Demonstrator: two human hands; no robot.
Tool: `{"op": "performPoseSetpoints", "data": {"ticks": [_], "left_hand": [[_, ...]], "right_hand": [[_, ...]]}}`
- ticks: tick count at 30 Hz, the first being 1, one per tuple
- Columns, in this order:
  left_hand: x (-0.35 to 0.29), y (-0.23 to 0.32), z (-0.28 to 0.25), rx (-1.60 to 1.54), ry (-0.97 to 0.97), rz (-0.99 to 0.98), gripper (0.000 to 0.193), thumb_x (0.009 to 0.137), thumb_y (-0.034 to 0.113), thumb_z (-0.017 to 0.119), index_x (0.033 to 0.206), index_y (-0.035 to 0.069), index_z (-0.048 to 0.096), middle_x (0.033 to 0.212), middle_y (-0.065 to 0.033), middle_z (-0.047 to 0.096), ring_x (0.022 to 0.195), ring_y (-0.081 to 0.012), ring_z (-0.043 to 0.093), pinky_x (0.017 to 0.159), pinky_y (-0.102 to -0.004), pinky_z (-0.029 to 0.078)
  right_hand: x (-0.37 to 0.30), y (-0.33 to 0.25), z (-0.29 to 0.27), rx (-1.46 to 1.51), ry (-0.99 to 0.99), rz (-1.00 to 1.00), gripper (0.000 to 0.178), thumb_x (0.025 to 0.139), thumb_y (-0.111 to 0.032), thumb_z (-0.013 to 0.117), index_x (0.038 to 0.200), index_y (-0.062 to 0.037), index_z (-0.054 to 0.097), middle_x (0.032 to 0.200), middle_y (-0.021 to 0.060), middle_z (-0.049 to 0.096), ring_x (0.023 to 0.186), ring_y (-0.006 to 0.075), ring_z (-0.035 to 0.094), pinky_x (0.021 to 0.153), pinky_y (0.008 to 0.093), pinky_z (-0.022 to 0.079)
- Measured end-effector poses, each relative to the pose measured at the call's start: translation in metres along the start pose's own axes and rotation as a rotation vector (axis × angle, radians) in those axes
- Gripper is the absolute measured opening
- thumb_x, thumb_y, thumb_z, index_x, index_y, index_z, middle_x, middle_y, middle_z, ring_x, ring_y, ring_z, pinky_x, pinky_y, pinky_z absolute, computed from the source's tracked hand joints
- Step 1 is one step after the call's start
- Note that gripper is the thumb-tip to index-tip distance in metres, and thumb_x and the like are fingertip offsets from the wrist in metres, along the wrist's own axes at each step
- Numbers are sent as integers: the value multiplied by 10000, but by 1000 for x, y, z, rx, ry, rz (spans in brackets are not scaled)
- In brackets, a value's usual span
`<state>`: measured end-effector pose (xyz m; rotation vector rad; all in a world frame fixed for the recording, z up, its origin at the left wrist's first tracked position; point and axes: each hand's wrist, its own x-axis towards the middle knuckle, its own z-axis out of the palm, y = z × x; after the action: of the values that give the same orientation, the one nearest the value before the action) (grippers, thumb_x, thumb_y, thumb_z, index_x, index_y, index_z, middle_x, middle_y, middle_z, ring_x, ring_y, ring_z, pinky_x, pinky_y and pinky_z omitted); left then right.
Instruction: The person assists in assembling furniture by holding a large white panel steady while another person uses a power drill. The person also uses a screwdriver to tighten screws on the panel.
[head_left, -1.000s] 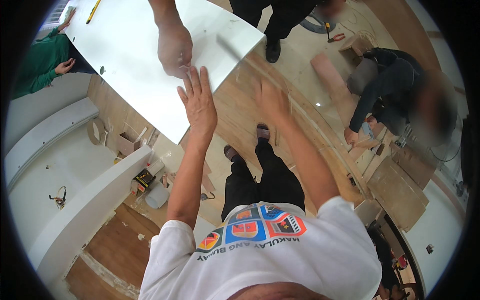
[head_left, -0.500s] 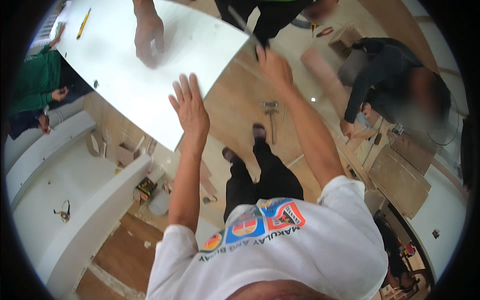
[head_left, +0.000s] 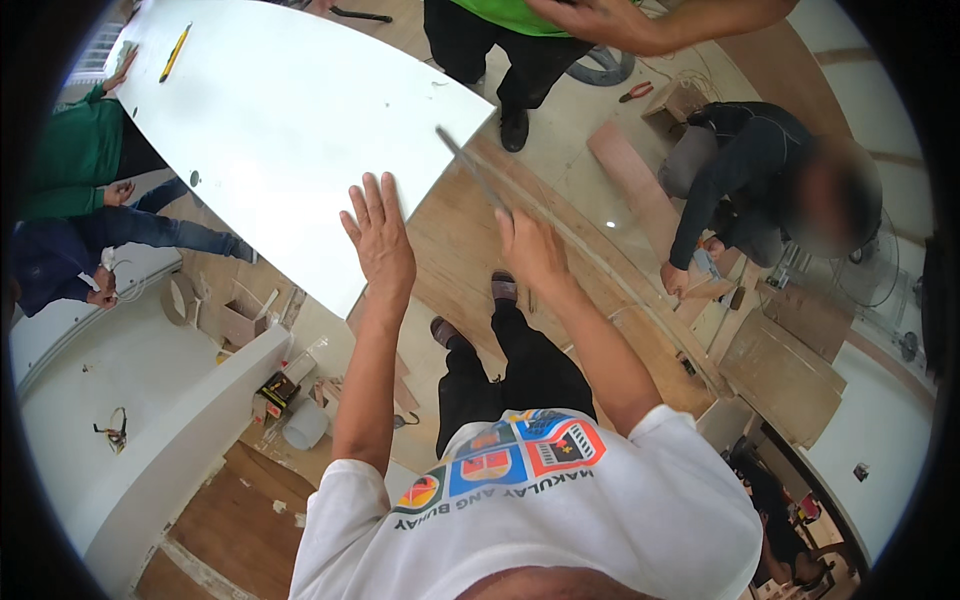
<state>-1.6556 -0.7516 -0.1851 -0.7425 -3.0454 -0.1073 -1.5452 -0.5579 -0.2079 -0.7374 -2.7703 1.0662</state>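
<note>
in the head view, a large, flat, glossy white panel (head_left: 290, 120) lies across the upper left, with its short edge toward the person. the left hand (head_left: 383, 240) rests palm down over that edge, its visible fingers stretched out and slightly apart; its thumb cannot be made out. the right hand (head_left: 533, 250) has its fingers curled tightly around the near end of a long, thin, dark-grey metal file-like bar (head_left: 472, 168), which crosses the panel's short edge; whether they touch cannot be told. a slim yellow utility knife (head_left: 176, 52) lies on the panel.

the panel looks stiff and probably heavy for one person, with a slick face and corners that could chip. it would best be taken by both long edges, with fingers underneath; a flat palm only steadies it. the bar seems rigid and light, and is best held at its near end, clear of the panel's edge.
</note>
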Motion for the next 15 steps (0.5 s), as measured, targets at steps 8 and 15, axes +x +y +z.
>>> {"op": "performPoseSetpoints", "data": {"ticks": [8,15], "left_hand": [[1,1,1,-11,-10,8,852,839,-177,449,1606,105,208,1663,-170,186,1528,-406,169,1224,-599,101],[0,5,3,-3,5,20,870,810,-191,435,1601,100,219,1662,-174,187,1529,-403,169,1221,-595,126]], "right_hand": [[56,-22,-32,-18,-91,140,501,1056,-394,431,951,39,659,970,328,676,955,496,660,849,556,522],[68,-25,-50,-14,-143,186,482,1059,-377,428,953,34,657,912,313,678,910,499,655,805,558,523]]}}
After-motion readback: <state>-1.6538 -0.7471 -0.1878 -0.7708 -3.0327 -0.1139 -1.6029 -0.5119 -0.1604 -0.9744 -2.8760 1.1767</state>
